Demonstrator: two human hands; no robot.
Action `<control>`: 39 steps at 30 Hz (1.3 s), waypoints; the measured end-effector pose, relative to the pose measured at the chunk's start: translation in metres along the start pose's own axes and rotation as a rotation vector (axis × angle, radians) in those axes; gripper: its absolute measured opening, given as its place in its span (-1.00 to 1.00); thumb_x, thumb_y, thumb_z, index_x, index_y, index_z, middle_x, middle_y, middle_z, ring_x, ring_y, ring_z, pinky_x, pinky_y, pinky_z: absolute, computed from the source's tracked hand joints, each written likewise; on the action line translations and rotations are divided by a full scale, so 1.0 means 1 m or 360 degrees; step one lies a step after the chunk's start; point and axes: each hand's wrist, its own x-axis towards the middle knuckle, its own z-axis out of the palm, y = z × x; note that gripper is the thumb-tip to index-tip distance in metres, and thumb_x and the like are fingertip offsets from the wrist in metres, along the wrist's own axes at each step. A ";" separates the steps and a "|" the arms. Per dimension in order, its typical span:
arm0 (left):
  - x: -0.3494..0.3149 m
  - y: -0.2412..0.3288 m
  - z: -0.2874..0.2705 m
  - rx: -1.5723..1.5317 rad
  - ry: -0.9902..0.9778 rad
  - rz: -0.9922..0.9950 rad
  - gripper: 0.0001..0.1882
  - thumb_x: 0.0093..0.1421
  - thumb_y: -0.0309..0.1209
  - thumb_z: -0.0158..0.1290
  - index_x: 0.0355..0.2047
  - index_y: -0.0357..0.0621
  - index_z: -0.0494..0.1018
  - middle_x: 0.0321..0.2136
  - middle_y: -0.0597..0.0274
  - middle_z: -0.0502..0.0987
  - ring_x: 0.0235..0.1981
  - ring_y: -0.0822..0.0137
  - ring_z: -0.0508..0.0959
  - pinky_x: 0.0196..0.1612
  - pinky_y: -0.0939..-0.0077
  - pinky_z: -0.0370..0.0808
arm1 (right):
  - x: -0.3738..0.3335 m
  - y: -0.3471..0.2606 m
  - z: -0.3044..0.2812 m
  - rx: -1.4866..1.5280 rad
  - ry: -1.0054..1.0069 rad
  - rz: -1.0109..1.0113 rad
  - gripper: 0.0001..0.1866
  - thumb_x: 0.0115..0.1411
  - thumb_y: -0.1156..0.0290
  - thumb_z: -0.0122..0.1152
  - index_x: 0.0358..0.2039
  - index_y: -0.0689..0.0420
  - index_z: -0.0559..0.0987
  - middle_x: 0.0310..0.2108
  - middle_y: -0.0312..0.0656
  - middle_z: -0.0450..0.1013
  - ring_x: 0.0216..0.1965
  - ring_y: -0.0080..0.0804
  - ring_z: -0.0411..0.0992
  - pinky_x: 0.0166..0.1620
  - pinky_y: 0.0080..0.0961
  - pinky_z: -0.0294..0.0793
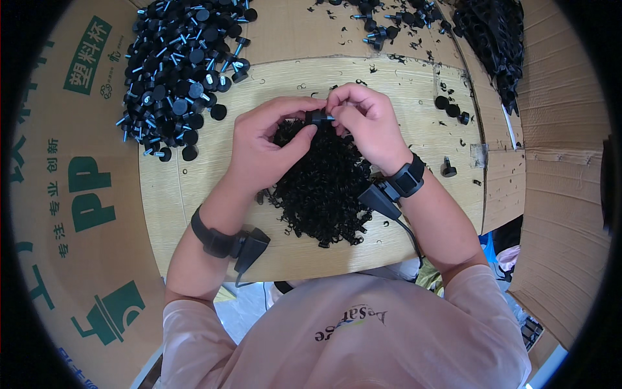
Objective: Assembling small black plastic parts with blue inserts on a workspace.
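Currently, one studded black knob [315, 117] is in work, held above the loose pile of small black clips [321, 185] on the table [165, 211]. Left hand [262, 136]: thumb and fingers pinch the knob's head. Right hand [372, 123]: fingertips gathered at the stud — cannot tell whether they grip a clip. Judged unfinished: this piece is in hand, many clips lie loose. Heap of studded knobs [184, 71], upper left — done or waiting, cannot tell.

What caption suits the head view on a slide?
Left hand grips a black-headed bolt, right hand at its shank, over the far edge of a clip heap; more bolts lie left.
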 end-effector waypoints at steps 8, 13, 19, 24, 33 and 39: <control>0.004 0.003 -0.001 -0.0413 0.0309 -0.0440 -0.80 0.22 -0.54 0.07 -0.17 -0.40 0.47 -0.29 0.07 0.58 -0.30 0.39 0.59 -0.21 0.56 0.56 | -0.001 -0.003 0.008 0.0008 0.0044 -0.0034 -0.83 0.15 0.55 0.19 -0.21 0.22 0.54 -0.45 -0.34 0.46 -0.45 -0.68 0.37 -0.39 -0.73 0.39; 0.005 0.002 -0.003 -0.0338 0.0343 -0.0559 -0.79 0.25 -0.47 0.07 -0.18 -0.39 0.48 -0.40 0.15 0.57 -0.43 0.44 0.58 -0.36 0.62 0.55 | 0.000 0.003 0.007 -0.0279 -0.0076 -0.0457 -0.72 0.07 0.59 0.28 -0.16 0.14 0.59 -0.37 -0.29 0.49 -0.43 -0.66 0.40 -0.35 -0.68 0.43; 0.004 0.003 -0.003 -0.0246 0.0249 -0.0661 -0.79 0.25 -0.45 0.08 -0.18 -0.35 0.48 -0.44 0.22 0.55 -0.49 0.51 0.54 -0.43 0.68 0.50 | -0.004 -0.004 0.007 -0.0380 0.0008 -0.0359 -0.86 0.07 0.52 0.31 -0.30 0.19 0.64 -0.46 -0.33 0.50 -0.51 -0.71 0.36 -0.41 -0.72 0.38; 0.002 0.003 0.000 -0.0219 0.0157 -0.0465 -0.78 0.20 -0.55 0.10 -0.14 -0.31 0.47 -0.31 0.19 0.57 -0.35 0.50 0.55 -0.30 0.68 0.49 | -0.004 -0.001 0.005 -0.0339 0.0042 -0.0217 -0.88 0.14 0.47 0.27 -0.32 0.24 0.61 -0.52 -0.38 0.48 -0.55 -0.76 0.31 -0.45 -0.74 0.34; 0.007 0.003 -0.001 -0.0500 0.0278 -0.0021 -0.69 0.07 -0.76 0.10 -0.15 -0.34 0.45 -0.12 0.05 0.52 -0.08 0.33 0.52 -0.03 0.49 0.51 | 0.001 -0.011 -0.007 0.0442 0.0022 -0.0058 -0.87 0.32 0.42 0.00 -0.22 0.21 0.43 -0.42 -0.25 0.44 -0.42 -0.54 0.42 -0.31 -0.60 0.46; 0.008 -0.006 -0.019 -0.0612 0.0373 -0.0135 -0.68 0.05 -0.77 0.10 -0.15 -0.35 0.45 -0.07 0.03 0.47 0.00 0.28 0.48 0.01 0.44 0.51 | -0.020 -0.034 -0.040 0.0137 0.0426 -0.0367 -0.95 0.25 0.50 0.10 -0.35 0.19 0.48 -0.39 -0.24 0.47 -0.34 -0.53 0.45 -0.22 -0.56 0.49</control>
